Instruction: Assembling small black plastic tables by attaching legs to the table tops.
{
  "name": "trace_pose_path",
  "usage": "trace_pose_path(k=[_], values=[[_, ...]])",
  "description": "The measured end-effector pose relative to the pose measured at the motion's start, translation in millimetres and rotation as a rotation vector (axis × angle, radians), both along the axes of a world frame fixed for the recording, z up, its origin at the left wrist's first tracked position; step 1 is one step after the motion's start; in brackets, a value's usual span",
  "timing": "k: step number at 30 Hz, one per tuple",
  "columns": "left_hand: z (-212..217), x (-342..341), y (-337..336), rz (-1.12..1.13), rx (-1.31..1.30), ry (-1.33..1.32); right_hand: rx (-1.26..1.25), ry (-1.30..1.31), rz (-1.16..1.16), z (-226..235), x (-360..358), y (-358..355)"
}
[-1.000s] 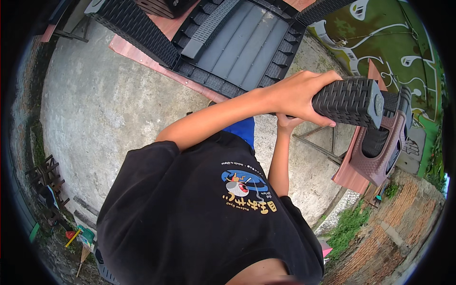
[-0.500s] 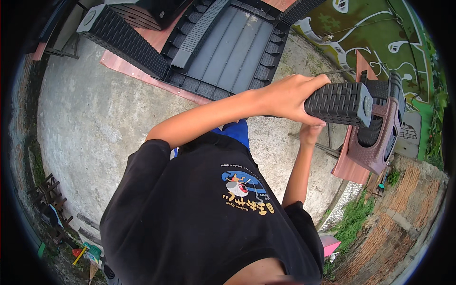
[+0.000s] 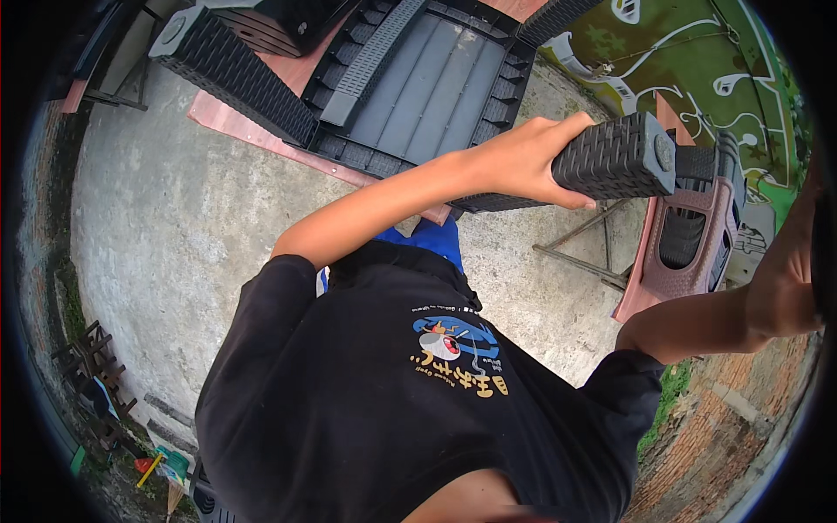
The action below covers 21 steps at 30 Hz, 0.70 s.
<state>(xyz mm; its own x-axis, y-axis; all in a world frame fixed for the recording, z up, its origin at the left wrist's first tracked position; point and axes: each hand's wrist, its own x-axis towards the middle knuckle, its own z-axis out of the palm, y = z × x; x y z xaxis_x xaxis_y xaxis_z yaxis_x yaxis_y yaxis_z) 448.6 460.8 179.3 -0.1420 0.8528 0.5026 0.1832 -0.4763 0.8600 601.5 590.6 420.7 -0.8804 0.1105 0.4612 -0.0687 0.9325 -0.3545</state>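
Upturned black plastic table (image 3: 427, 83) on concrete: one leg (image 3: 231, 61) appears fitted at its left corner. Left hand (image 3: 523, 161) clenched around second leg (image 3: 615, 157) at the near corner, seating apparently unfinished. Right hand beyond the rim; state unknown.

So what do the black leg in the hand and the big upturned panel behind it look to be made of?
The black leg in the left hand looks like moulded plastic, matt, with a woven rattan-style relief and a round end cap. The upturned panel seems the same dark plastic: ribbed underside, woven-pattern rim. Probably, not certainly.
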Motion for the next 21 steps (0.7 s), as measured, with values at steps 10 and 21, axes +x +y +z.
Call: trace_pose_path(k=[10, 21], values=[[4.9, 2.6, -2.9, -0.073, 0.051, 0.040, 0.001, -0.199, 0.024, -33.2, -47.6, -37.0], [3.4, 11.9, -12.9, -0.053, 0.063, 0.099, 0.207, -0.293, -0.078, -26.5, -54.8, -54.7]])
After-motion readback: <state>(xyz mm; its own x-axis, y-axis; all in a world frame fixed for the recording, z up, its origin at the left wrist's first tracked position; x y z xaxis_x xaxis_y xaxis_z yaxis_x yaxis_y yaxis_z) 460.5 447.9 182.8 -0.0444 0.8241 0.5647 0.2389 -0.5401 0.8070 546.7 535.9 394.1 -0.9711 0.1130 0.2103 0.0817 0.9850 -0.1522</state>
